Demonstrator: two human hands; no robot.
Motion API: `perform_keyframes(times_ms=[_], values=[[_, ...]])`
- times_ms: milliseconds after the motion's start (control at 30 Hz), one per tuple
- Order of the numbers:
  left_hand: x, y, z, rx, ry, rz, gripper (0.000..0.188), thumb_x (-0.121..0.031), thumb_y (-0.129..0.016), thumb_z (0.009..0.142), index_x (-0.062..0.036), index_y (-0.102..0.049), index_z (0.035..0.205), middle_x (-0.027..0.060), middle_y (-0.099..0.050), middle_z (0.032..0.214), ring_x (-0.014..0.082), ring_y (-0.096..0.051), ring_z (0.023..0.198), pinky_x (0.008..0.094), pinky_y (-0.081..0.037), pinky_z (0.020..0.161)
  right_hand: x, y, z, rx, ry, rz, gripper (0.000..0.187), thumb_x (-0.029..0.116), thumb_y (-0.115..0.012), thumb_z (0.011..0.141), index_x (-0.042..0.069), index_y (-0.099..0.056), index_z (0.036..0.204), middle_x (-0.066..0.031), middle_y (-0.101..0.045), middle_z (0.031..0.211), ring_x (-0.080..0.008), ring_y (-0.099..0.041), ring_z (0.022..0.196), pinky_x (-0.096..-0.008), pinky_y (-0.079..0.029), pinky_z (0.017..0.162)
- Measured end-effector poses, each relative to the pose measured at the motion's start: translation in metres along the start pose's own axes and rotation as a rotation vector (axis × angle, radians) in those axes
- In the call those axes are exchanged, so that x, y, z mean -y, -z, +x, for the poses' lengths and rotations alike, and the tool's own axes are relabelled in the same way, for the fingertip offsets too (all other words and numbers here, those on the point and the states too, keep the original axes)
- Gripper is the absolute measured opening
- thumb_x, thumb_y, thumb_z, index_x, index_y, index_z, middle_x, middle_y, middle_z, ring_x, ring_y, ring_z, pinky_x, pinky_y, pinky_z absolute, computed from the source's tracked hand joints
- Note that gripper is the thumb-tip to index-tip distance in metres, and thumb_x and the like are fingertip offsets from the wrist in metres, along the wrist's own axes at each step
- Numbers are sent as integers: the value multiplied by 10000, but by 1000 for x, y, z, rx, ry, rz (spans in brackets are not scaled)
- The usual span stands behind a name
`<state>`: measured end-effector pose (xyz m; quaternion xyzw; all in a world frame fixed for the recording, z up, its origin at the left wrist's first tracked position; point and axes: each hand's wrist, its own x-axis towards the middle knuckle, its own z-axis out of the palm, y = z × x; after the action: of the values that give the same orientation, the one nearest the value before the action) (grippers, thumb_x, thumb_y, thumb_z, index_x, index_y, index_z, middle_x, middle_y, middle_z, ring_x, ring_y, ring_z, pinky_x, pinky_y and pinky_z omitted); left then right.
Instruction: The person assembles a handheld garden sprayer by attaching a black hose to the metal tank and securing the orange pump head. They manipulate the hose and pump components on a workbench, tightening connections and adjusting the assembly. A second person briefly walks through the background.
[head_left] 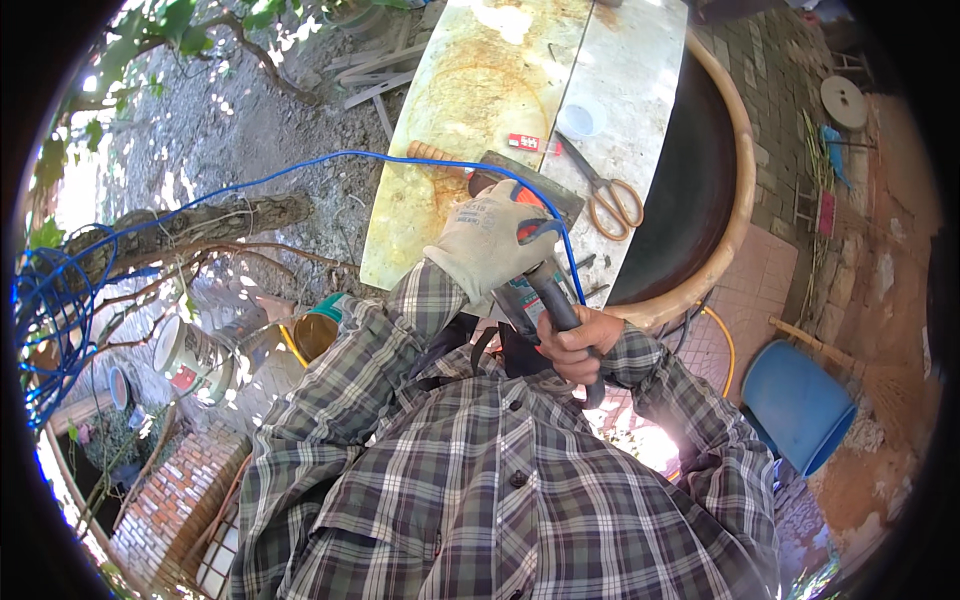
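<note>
My gloved left hand [490, 235] is curled around the orange-red part of a power tool at the near edge of the worn board [480, 85]. My bare right hand [580, 345] is closed around the tool's thick dark handle [553, 295], close to my chest. Between my hands shows part of the tool's dark body, with a label; my glove hides the rest. Just beyond the glove lies a cleaver [555, 190] with a ribbed wooden grip, partly covered. To its right rest large scissors [612, 203]. Farther back are a pale bowl [582, 120] and a small red-and-white box [523, 142].
A blue cord [350, 154] crosses the board from a tangled coil [60, 310] at the left. The board lies over a big round dark vat [745, 150] with a tan rim. At the right lies a blue barrel [800, 405]; a trunk [220, 225] stretches in from the left.
</note>
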<state>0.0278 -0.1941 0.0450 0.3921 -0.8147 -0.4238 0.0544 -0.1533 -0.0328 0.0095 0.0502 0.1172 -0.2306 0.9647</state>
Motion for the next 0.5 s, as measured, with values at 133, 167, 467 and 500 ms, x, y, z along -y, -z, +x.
perform_keyframes(times_ms=[133, 167, 467, 500], values=[[4, -1, -2, 4, -11, -21, 356, -362, -640, 827, -87, -730, 1035, 202, -574, 1096, 367, -614, 1002, 440, -498, 859, 4, -12, 4, -217, -33, -73, 198, 167, -650, 938, 78, -475, 912, 40, -338, 594, -63, -343, 438, -248, -266, 391], [3, 0, -3, 5, -10, -22, 357, -366, -639, 829, -92, -731, 1040, 209, -571, 1097, 372, -613, 1001, 440, -499, 859, 5, -20, 4, -332, -23, -127, 201, 165, -657, 933, 79, -477, 912, 41, -337, 579, -62, -335, 431, -250, -259, 387], [-6, -11, 4, 15, 75, 191, 417, -443, -570, 877, -120, -728, 1089, 272, -575, 1099, 402, -601, 1021, 471, -487, 882, -3, -41, 10, -1027, 76, -674, 241, 178, -733, 866, 20, -562, 929, -37, -523, 601, -140, -462, 425, -332, -390, 404], [-5, -11, 4, 11, 79, 183, 414, -441, -572, 876, -122, -728, 1088, 269, -578, 1088, 400, -601, 1017, 470, -488, 878, -5, -37, 12, -1073, 104, -810, 261, 182, -737, 854, 3, -576, 957, -66, -568, 648, -171, -517, 488, -352, -431, 472]])
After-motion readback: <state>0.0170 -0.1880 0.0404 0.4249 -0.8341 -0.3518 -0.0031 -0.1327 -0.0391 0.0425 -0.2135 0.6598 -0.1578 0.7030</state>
